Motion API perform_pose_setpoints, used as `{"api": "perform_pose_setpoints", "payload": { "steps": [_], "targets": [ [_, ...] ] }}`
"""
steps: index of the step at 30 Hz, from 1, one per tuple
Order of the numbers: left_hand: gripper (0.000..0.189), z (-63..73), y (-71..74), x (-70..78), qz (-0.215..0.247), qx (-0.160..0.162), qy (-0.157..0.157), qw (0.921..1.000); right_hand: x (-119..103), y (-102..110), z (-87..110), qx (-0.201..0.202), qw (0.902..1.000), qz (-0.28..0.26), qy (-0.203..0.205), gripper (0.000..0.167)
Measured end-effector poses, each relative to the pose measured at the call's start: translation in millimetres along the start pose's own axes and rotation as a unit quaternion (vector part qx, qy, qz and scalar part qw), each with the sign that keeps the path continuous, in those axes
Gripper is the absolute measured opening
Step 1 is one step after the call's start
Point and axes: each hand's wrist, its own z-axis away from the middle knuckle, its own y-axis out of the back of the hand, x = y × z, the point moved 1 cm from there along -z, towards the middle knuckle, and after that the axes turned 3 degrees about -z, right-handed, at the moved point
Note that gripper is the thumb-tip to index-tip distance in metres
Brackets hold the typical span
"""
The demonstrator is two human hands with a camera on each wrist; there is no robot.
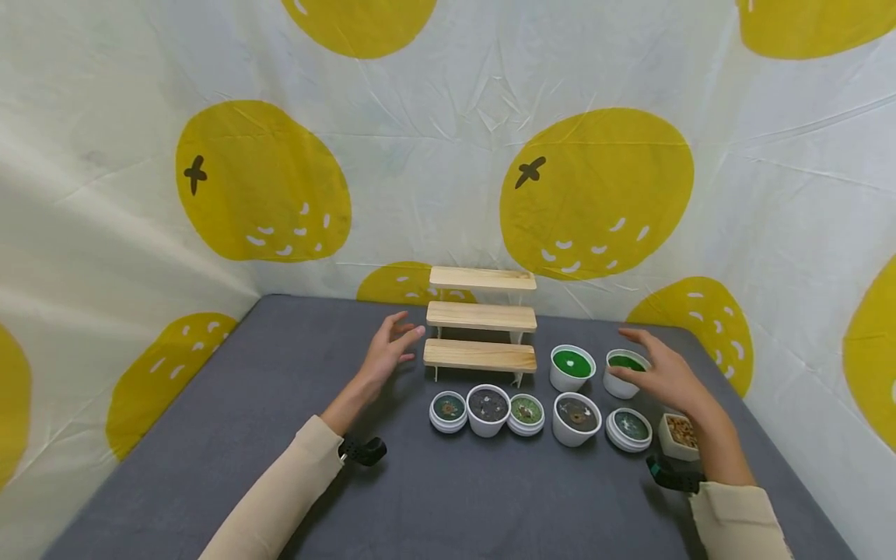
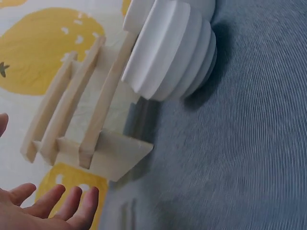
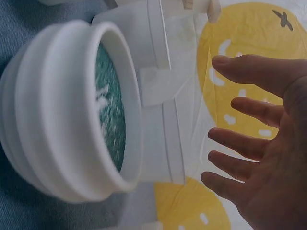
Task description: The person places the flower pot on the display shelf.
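Observation:
A three-tier wooden display stand is at the back of the table. Just left of its shelves, my left hand hovers with fingers spread and nothing in them; the left wrist view shows the same hand below the stand's end panel. Over on the right, my right hand is raised near a white pot with a green top, overlapping its edge in the head view. Its fingers are extended and hold nothing in the right wrist view, where a ribbed white pot looms close.
Another green-topped pot stands beside the first. In front is a row of white pots, among them a dark-topped one and a low ribbed one. A square pot of brown pebbles sits by my right wrist. Lemon-print cloth hangs behind.

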Motion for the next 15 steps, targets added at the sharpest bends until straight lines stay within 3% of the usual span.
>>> {"api": "perform_pose_setpoints", "payload": {
  "steps": [6, 15],
  "targets": [
    [0.07, -5.7, -15.7, -8.1, 0.072, 0.007, 0.053, 0.9959, 11, 4, 2.6, 0.0, 0.9998, 0.003, -0.017, 0.085],
    [0.074, -4.2, -23.1, -24.5, 0.096, -0.01, 0.075, 0.9925, 17, -1, -0.1, -0.002, 0.9991, -0.01, -0.042, 0.089]
  ]
}}
